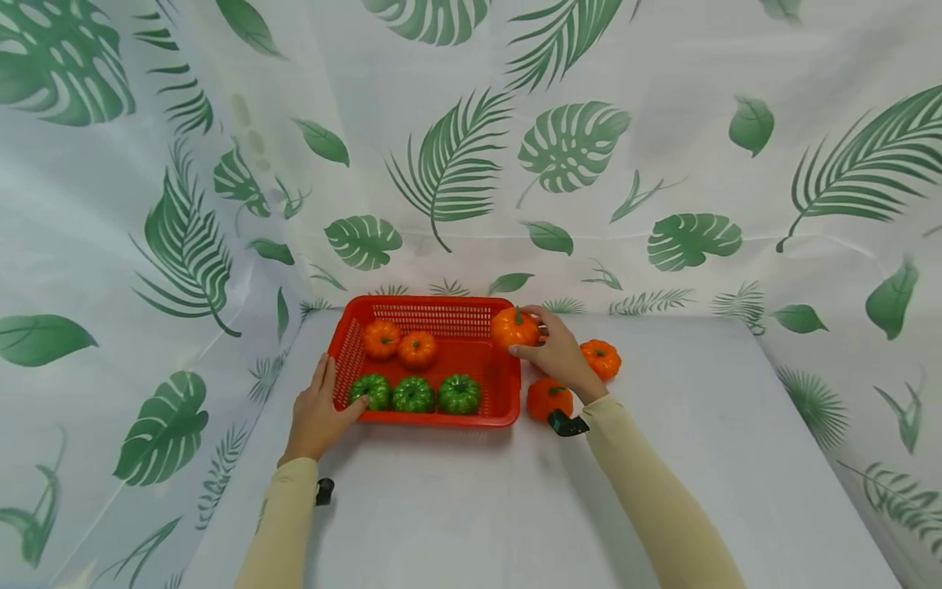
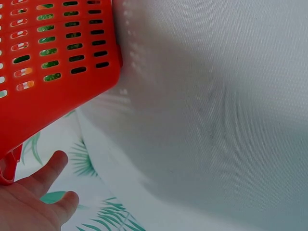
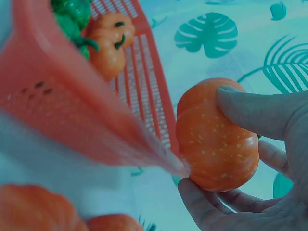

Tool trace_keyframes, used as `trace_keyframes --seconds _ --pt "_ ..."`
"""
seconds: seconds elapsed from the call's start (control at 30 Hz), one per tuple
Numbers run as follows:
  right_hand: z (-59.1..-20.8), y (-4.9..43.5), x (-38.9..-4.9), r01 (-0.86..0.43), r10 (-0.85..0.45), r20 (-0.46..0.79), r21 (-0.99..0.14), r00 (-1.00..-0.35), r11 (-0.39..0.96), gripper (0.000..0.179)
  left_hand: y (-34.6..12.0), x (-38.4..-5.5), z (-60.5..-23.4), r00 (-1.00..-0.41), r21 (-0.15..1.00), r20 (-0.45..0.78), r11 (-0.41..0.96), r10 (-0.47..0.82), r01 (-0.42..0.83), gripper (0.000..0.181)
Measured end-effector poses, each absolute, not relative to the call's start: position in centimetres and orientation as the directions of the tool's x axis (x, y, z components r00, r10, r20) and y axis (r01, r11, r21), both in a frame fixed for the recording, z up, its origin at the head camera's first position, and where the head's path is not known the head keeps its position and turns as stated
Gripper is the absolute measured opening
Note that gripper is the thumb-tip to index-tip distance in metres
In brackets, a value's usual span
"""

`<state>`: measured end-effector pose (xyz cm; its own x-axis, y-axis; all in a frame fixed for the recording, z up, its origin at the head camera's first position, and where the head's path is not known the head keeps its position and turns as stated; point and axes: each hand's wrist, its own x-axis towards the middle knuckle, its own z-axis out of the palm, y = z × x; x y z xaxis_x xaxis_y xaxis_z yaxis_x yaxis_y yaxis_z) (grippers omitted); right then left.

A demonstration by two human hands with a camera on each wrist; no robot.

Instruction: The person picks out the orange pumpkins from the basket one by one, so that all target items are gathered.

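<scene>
My right hand [image 1: 557,348] holds an orange toy pumpkin [image 1: 513,329] with a green stem over the right rim of a red plastic basket [image 1: 508,421]. In the right wrist view, thumb and fingers grip this pumpkin [image 3: 216,139] from either side, close beside the basket rim. My left hand [image 1: 316,417] rests at the basket's front left corner, thumb over the rim; the left wrist view shows two fairly straight fingers [image 2: 50,173]. Inside the basket, two orange pumpkins [image 1: 381,339] sit behind a front row of three green ones [image 1: 414,395].
To the right of the basket, an orange pumpkin [image 1: 548,397] lies under my right wrist, and another [image 1: 599,360] is farther right. The white table [image 1: 456,507] meets leaf-printed sheeting [image 1: 471,164] at the back and sides.
</scene>
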<state>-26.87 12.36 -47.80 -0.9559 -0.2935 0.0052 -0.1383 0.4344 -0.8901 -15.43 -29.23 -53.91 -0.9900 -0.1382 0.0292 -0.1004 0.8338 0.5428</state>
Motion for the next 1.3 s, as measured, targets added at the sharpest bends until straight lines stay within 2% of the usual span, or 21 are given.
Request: trace_keyframes --seconds 0.8,1.0,1.3 --pt "-50.1 19.8 -22.8 -0.134 -0.221 0.020 -0.846 -0.975 0.517 0.069 -29.2 -14.8 -54.0 -0.992 0.553 0.031 0.829 -0.122 -0.085 0.104" --pt "-51.0 22.0 -21.6 -0.172 -0.214 0.069 -0.842 -0.974 0.511 0.068 -29.3 -15.1 -54.3 -0.991 0.567 0.054 0.821 -0.122 -0.071 0.104" --pt "-52.2 24.0 -20.2 -0.059 -0.144 -0.023 -0.842 -0.989 0.536 0.072 -29.5 -15.4 -54.4 -0.991 0.560 0.061 0.826 -0.119 -0.065 0.104"
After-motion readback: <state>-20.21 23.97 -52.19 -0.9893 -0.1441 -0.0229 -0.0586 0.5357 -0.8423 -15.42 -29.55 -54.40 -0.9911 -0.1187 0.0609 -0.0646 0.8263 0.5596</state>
